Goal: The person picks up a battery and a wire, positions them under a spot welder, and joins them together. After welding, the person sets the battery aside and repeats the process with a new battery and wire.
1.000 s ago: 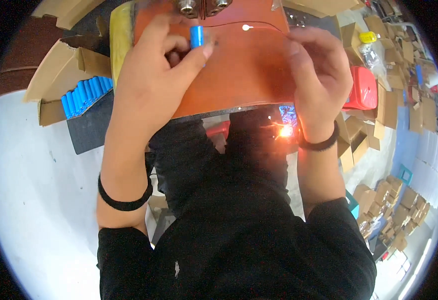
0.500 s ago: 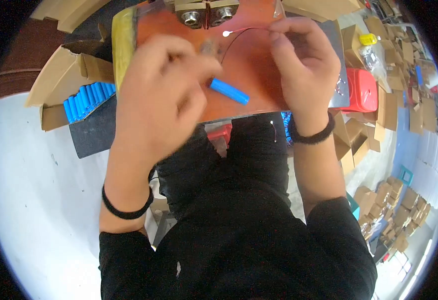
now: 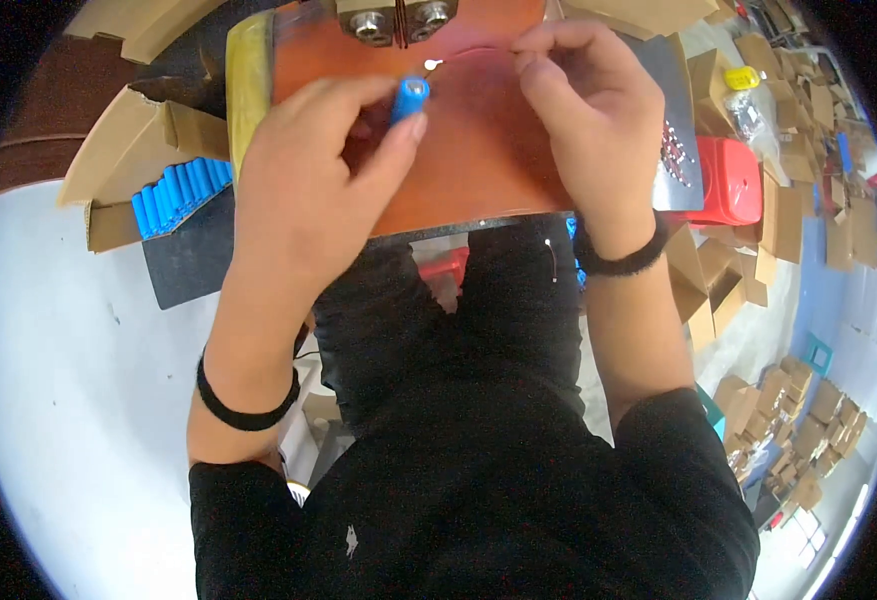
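Observation:
Between the thumb and fingers of my left hand (image 3: 323, 165) is a blue cylindrical battery cell (image 3: 411, 98), its metal end facing up toward me. My right hand (image 3: 598, 110) pinches a thin red wire (image 3: 478, 50) at its right end. A round, shiny metal tab (image 3: 432, 65) sits at the wire's other end, just right of and beyond the cell, apart from it. Directly beyond both hands stands a machine head (image 3: 398, 22) with two round bolts and copper-coloured electrodes between them. The orange-brown work board (image 3: 478, 175) lies under my hands.
At the left, a cardboard box (image 3: 108, 215) holds several blue cells (image 3: 180, 195). Small tabbed wires (image 3: 673, 155) lie on a dark surface at the right, beside a red plastic stool (image 3: 728, 180). Yellow tape (image 3: 248, 95) covers the board's left edge. A loose wire (image 3: 553, 260) rests on my trousers.
My left hand has picked up the blue cell from the board and tilted it end-up near the machine. The right hand, with the wire, has shifted slightly left and away from me.

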Tool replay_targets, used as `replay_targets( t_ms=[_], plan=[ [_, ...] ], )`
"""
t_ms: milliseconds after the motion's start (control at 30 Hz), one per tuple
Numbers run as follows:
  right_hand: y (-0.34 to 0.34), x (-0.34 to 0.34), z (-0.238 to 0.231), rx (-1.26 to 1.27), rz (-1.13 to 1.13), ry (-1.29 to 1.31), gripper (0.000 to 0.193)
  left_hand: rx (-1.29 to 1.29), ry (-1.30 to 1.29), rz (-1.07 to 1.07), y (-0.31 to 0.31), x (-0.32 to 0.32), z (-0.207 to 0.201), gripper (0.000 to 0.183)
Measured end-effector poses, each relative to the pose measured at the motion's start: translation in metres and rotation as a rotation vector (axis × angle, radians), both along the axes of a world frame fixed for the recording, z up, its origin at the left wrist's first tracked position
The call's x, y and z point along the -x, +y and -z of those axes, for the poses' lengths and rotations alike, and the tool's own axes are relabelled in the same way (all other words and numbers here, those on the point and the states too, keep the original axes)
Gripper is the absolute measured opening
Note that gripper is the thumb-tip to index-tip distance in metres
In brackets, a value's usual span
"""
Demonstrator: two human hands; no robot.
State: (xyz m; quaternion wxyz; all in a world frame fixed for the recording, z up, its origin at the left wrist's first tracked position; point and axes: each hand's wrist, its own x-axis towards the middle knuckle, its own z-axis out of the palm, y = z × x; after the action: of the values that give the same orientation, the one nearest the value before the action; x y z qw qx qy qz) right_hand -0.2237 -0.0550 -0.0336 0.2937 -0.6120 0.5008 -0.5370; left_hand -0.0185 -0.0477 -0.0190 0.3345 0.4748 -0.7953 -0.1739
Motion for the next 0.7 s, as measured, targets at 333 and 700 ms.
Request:
replay_targets(
  t_ms=[333,700],
  plan=[
    [0.0,-0.016,-0.022,-0.096,0.138,0.092,0.007,-0.066,0.087,-0.156,-0.014,0.005,0.006,0.028],
    [0.003,-0.023,-0.027,-0.046,0.182,0.162,0.008,-0.086,0.1,-0.25,-0.01,0.01,0.008,0.035]
  ],
)
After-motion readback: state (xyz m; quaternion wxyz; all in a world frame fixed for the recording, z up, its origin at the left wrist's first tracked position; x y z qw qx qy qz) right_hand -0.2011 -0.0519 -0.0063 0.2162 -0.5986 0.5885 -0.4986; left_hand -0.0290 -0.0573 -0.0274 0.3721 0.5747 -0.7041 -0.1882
